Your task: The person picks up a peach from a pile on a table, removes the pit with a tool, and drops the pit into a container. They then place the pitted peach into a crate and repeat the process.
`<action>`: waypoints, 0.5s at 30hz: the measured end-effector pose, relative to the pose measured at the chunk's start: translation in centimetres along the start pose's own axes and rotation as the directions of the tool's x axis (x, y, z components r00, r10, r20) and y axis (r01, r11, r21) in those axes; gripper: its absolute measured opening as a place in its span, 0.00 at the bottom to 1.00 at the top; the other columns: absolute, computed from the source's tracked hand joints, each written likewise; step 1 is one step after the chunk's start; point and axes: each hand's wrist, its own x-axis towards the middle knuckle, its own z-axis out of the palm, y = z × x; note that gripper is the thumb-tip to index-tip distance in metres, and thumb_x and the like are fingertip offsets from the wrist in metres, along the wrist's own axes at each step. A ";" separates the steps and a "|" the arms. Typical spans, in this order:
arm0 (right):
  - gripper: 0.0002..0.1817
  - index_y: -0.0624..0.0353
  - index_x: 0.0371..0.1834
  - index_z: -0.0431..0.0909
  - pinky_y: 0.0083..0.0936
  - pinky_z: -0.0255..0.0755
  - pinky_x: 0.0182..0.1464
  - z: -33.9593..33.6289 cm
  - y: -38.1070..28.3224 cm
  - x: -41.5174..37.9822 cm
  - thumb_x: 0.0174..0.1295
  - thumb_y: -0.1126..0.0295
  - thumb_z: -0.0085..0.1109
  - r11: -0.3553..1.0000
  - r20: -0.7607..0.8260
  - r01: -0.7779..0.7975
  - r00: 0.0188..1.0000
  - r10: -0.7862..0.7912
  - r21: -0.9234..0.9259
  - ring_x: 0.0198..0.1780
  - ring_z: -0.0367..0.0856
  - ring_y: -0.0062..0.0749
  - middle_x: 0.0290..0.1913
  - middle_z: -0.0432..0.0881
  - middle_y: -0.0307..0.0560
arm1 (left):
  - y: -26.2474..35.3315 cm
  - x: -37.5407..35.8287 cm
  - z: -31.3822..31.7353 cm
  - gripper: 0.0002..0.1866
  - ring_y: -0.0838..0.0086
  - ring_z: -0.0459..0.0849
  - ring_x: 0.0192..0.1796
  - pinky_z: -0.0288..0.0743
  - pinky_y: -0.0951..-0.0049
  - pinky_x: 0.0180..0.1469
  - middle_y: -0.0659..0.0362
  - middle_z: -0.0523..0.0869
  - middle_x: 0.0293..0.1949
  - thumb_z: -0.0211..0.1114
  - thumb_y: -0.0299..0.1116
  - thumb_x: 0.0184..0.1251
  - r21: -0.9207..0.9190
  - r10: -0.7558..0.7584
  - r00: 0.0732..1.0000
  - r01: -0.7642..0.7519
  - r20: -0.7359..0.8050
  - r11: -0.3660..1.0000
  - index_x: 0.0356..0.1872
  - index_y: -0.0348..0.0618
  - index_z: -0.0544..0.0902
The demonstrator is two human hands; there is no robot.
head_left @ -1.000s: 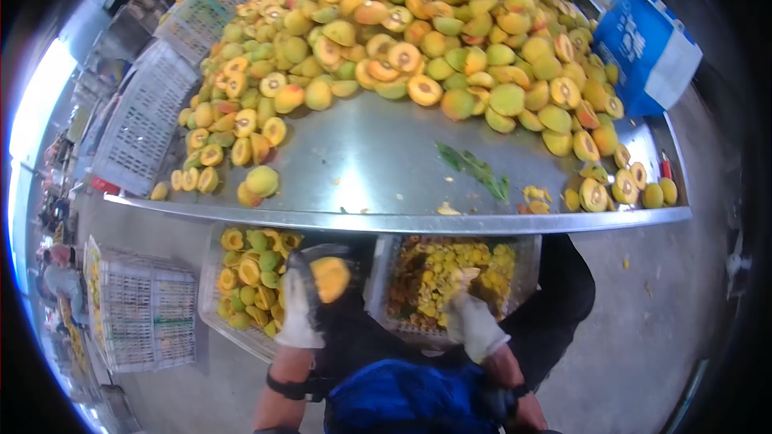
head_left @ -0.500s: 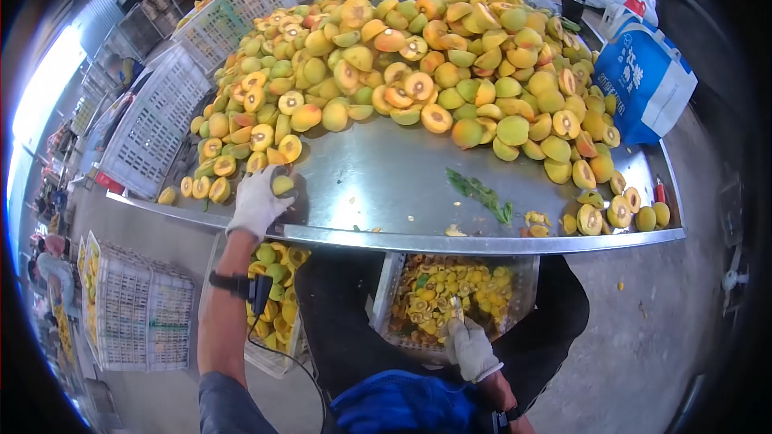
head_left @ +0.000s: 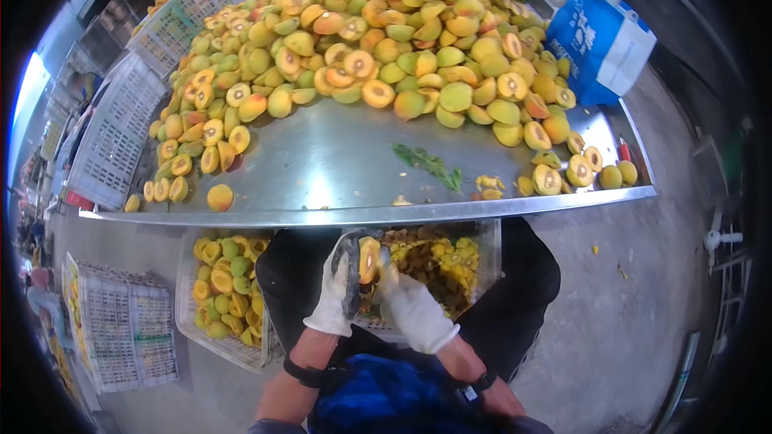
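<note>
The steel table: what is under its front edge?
Under the table stand two crates: one holding halved fruit, one holding pits and scraps. The hands and knees hide part of both.

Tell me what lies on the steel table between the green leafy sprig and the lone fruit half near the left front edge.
Head view: bare steel table lies between the green sprig and the lone fruit half.

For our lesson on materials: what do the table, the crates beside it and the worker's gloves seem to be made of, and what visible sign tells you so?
Table: looks like bare sheet metal, probably stainless steel; grey, smooth, with a bright glare.
Crates: seemingly moulded plastic; white, matte, with a regular lattice of holes.
Gloves on the left hand and right hand: apparently knitted fabric, perhaps cotton; white, dull, soft folds.
</note>
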 end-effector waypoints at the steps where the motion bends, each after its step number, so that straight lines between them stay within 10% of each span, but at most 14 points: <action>1: 0.18 0.62 0.50 0.78 0.34 0.74 0.41 0.0 1.3 0.7 0.71 0.58 0.49 0.996 -0.016 0.015 1.000 -0.014 0.091 0.38 0.82 0.51 0.35 0.82 0.59 | -0.3 0.4 -0.1 0.21 0.70 0.82 0.54 0.79 0.68 0.56 0.56 0.82 0.51 0.50 0.45 0.79 -0.180 -0.121 0.993 0.119 0.002 0.976 0.57 0.38 0.76; 4: 0.19 0.63 0.49 0.77 0.42 0.74 0.44 -0.3 0.6 0.3 0.71 0.57 0.50 0.908 -0.038 -0.168 0.980 0.197 0.383 0.42 0.81 0.60 0.37 0.81 0.64 | -0.8 0.4 -0.3 0.18 0.69 0.82 0.54 0.79 0.67 0.58 0.56 0.83 0.51 0.48 0.42 0.80 -0.484 -0.297 0.952 0.296 0.077 0.824 0.57 0.39 0.76; 6: 0.18 0.63 0.47 0.77 0.44 0.73 0.43 0.4 2.2 0.1 0.71 0.57 0.50 0.996 -0.161 0.056 0.986 -0.045 0.066 0.42 0.80 0.61 0.37 0.81 0.63 | -1.0 0.3 0.3 0.18 0.68 0.83 0.53 0.79 0.67 0.58 0.56 0.83 0.50 0.47 0.42 0.81 -0.526 -0.293 0.951 0.301 0.101 0.795 0.57 0.40 0.76; 7: 0.17 0.63 0.45 0.77 0.33 0.73 0.32 0.5 2.2 0.1 0.70 0.57 0.55 0.987 -0.215 0.154 0.964 -0.158 -0.035 0.27 0.80 0.36 0.26 0.80 0.48 | -0.9 0.1 1.2 0.19 0.68 0.83 0.52 0.80 0.67 0.57 0.57 0.84 0.50 0.47 0.43 0.81 -0.511 -0.269 0.959 0.275 0.089 0.814 0.57 0.40 0.76; 15: 0.14 0.59 0.50 0.78 0.46 0.76 0.39 0.1 0.8 0.5 0.70 0.61 0.53 0.895 -0.073 0.294 0.939 -0.336 -0.336 0.41 0.80 0.65 0.37 0.82 0.65 | -1.7 -0.2 1.7 0.20 0.73 0.84 0.42 0.79 0.74 0.47 0.55 0.85 0.40 0.54 0.45 0.77 -0.175 -0.136 0.991 0.132 -0.014 0.976 0.49 0.35 0.79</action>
